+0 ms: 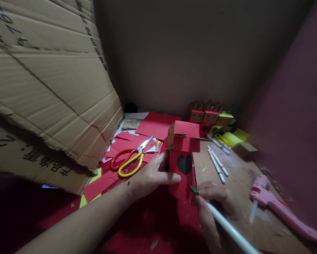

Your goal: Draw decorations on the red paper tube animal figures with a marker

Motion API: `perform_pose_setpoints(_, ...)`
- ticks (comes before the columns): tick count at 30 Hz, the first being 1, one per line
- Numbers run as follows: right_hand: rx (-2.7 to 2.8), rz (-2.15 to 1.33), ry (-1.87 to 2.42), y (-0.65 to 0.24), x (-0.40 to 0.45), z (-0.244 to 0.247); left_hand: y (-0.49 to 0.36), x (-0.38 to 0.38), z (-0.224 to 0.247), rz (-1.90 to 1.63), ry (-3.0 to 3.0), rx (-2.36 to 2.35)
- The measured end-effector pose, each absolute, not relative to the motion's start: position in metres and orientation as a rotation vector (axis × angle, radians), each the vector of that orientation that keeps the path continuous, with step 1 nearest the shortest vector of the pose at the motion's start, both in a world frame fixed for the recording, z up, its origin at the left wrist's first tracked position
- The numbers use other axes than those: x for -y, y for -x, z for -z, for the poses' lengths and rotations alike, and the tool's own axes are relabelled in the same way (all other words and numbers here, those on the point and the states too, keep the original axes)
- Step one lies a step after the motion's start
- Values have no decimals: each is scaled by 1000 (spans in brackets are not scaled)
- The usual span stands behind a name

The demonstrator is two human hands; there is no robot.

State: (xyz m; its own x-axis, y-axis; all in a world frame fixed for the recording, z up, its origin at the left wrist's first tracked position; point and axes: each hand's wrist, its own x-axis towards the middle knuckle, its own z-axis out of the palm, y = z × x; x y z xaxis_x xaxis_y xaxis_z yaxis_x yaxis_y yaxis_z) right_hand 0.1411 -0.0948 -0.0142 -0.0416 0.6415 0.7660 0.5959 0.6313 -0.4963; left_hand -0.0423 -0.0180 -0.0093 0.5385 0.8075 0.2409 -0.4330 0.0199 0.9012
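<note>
A red paper-covered cardboard figure [175, 164] lies in front of me, with a boxy head and a dark heart on its body. My left hand [155, 173] grips its left side, thumb laid over the front below the heart and the other fingers hidden behind. In my right hand [216, 204] is a white marker [224, 222], pinched between thumb and fingers. Its green tip is at the figure's lower body; whether it touches the paper I cannot tell.
Red-and-yellow scissors [132, 160] rest on red paper scraps [121, 144]. Several white markers [216, 164] lie to the right, near a pink glue gun [277, 208]. Small cardboard figures [211, 116] stand at the back. A large cardboard sheet [49, 81] rises on the left.
</note>
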Motion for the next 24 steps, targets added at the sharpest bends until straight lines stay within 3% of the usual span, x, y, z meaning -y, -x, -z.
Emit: perform_pose_setpoints(24, 1701, -125, 1052, -141, 97, 11, 42, 18, 10, -986, -1166, -406)
